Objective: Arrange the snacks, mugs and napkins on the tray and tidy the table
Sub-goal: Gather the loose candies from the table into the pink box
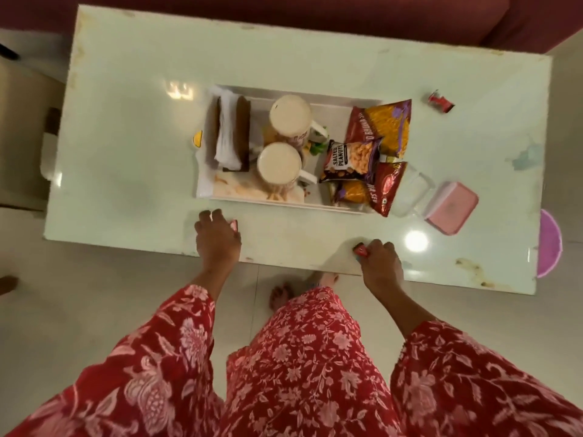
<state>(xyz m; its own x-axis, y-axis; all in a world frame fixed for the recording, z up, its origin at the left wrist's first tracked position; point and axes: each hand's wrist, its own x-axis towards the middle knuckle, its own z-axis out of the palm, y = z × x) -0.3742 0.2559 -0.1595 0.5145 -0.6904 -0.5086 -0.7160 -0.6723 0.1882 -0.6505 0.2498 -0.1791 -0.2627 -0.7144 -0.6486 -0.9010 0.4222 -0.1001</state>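
Observation:
A white tray (268,201) sits mid-table. It holds a brown napkin holder (227,134) with white napkins, two cream mugs (290,116) (279,164) and several snack packets (378,130), among them salted peanuts (350,162). My left hand (217,236) is at the table's near edge with its fingers curled round a small red wrapper (234,224). My right hand (380,260) pinches another small red wrapper (361,250) at the near edge. A third red wrapper (440,102) lies on the table at the far right.
A clear container (410,192) and its pink lid (451,208) lie right of the tray. A yellow scrap (197,138) lies left of it. A purple object (550,242) shows past the table's right edge. A maroon sofa (315,7) is behind.

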